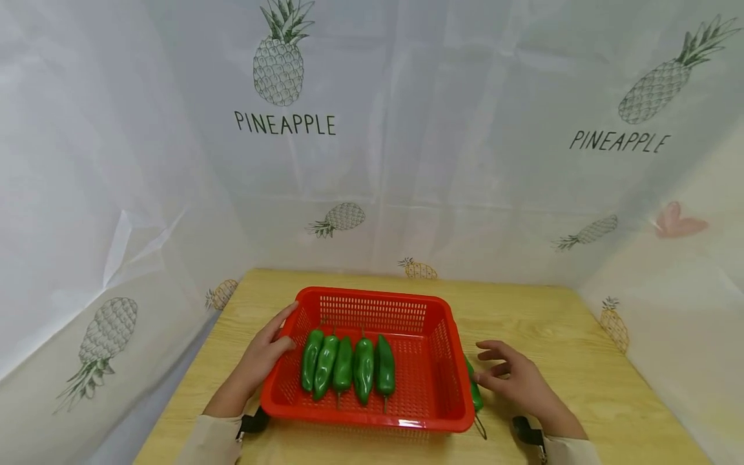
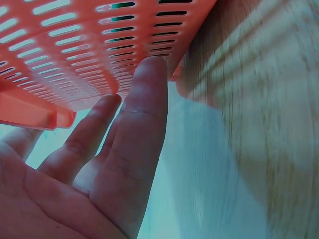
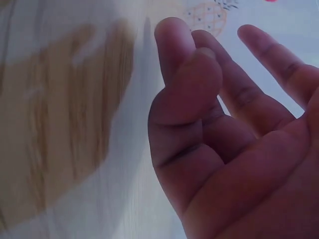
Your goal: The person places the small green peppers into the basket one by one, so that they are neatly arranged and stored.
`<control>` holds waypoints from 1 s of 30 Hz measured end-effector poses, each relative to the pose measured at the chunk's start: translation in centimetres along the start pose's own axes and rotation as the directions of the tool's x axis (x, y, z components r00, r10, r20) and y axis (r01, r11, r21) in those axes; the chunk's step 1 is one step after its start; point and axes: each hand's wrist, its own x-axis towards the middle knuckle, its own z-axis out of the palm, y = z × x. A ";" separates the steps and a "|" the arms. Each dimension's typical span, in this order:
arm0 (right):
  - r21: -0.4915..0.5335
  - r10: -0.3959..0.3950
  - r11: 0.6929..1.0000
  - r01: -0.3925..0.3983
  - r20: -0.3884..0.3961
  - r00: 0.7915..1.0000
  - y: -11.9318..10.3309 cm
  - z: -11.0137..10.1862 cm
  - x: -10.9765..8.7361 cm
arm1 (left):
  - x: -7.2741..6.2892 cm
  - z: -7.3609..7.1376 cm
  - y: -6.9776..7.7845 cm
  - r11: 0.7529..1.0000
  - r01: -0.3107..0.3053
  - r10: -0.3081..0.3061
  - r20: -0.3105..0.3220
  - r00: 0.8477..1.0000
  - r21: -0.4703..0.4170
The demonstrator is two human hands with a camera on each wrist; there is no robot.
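A red plastic basket (image 1: 447, 361) with slotted walls stands on the table, several green peppers (image 1: 364, 368) side by side in its left half. At its left side my left hand (image 1: 261, 358) holds the rim, the thumb over the edge. In the left wrist view, the fingers (image 2: 144, 119) of that hand lie along the outer slotted wall (image 2: 84, 55). Another green pepper (image 1: 475, 391) lies outside, against the basket's right wall and partly hidden by it. Beside this pepper is my right hand (image 1: 517, 381), its fingers loosely bent and nothing held in the right wrist view.
The wood-patterned table (image 1: 523, 316) extends to the right of and behind the basket. A white sheet (image 1: 442, 161) printed with pineapples hangs along the back and both sides.
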 end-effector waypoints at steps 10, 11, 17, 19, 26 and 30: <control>-0.007 -0.036 0.999 0.036 0.046 0.998 0.3 0.6 0.5 | -0.1 0.0 0.1 1.000 0.005 -0.005 0.000 1.000 -0.004; -0.004 -0.043 0.999 0.044 0.050 0.998 0.3 0.6 0.5 | -0.1 0.1 0.1 1.000 0.003 -0.003 -0.002 1.000 -0.005; 0.009 -0.068 0.998 0.068 0.080 0.994 0.1 0.8 0.3 | 0.0 0.0 0.2 1.000 -0.008 0.008 0.013 1.000 -0.017; 0.018 -0.069 0.998 0.067 0.095 0.993 0.0 0.8 0.3 | 0.0 0.0 0.3 1.000 -0.010 0.011 0.012 1.000 -0.015; 0.029 -0.059 0.998 0.056 0.120 0.991 -0.1 0.7 0.4 | 0.0 0.1 0.3 1.000 0.003 -0.003 -0.009 1.000 0.000; 0.012 -0.037 0.999 0.036 0.110 0.993 0.0 0.6 0.3 | -0.1 0.1 0.2 1.000 0.010 -0.010 -0.010 1.000 0.004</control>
